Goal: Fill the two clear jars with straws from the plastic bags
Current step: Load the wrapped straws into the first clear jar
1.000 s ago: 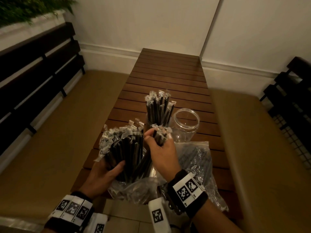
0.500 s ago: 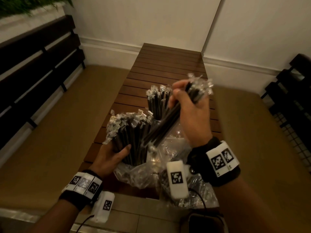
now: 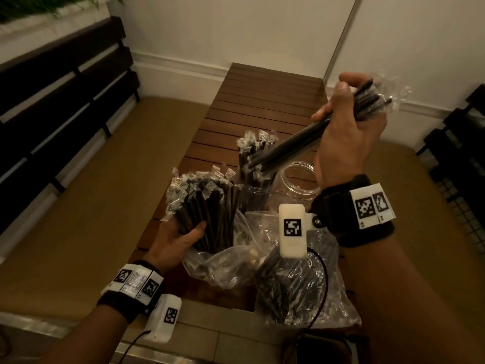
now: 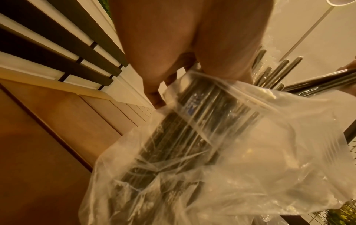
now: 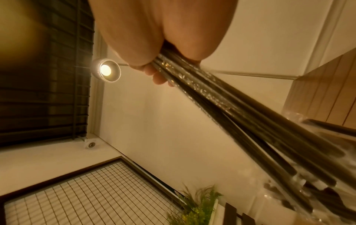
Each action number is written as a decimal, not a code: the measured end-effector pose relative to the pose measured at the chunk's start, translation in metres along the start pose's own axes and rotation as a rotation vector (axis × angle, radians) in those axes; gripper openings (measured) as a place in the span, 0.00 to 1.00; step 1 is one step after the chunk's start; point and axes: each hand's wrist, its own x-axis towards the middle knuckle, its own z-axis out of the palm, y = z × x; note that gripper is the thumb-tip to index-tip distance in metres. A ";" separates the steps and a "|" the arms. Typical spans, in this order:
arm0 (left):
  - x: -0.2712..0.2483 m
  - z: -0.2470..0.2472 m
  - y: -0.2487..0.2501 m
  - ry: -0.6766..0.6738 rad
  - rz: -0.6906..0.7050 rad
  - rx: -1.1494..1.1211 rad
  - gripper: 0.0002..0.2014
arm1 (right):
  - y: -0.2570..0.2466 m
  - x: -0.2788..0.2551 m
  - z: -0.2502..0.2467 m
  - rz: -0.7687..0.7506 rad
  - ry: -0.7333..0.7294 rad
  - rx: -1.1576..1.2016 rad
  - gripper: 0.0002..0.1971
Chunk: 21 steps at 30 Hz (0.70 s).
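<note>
My right hand (image 3: 349, 114) grips a small bunch of black wrapped straws (image 3: 296, 140) (image 5: 221, 97), raised above the table with the lower ends slanting down-left over the jars. My left hand (image 3: 183, 240) grips the big bundle of straws (image 3: 207, 208) (image 4: 198, 115) standing up out of an open plastic bag (image 3: 223, 264) (image 4: 260, 144). One clear jar (image 3: 253, 199) holds several upright straws. The other clear jar (image 3: 298, 185), to its right, looks empty. A second plastic bag (image 3: 301, 290) of straws lies at the near right.
The slatted wooden table (image 3: 262, 101) runs away from me to a white wall. Tan cushions (image 3: 78, 219) flank it on both sides. Dark slatted bench backs (image 3: 52, 101) stand at the far left and right. A plant (image 3: 39, 6) sits top left.
My right hand has pulled a bunch of straws out of the left bundle and lifted it up and to the right. The left hand has kept hold of the bundle.
</note>
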 end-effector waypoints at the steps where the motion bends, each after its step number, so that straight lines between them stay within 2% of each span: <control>1: -0.001 0.001 -0.001 0.001 -0.001 -0.012 0.14 | 0.004 0.001 0.001 -0.001 0.006 -0.010 0.06; 9: -0.002 0.001 -0.005 -0.017 -0.015 -0.004 0.15 | 0.069 -0.016 0.007 0.077 -0.128 -0.232 0.03; 13: -0.003 0.001 -0.008 -0.011 -0.017 -0.030 0.14 | 0.104 -0.024 0.006 0.170 -0.251 -0.328 0.12; 18: -0.001 0.002 -0.008 -0.041 0.009 -0.026 0.14 | 0.127 -0.030 0.007 0.364 -0.439 -0.497 0.14; 21: -0.001 0.001 -0.009 -0.044 0.007 -0.029 0.15 | 0.127 -0.030 0.006 0.381 -0.503 -0.607 0.18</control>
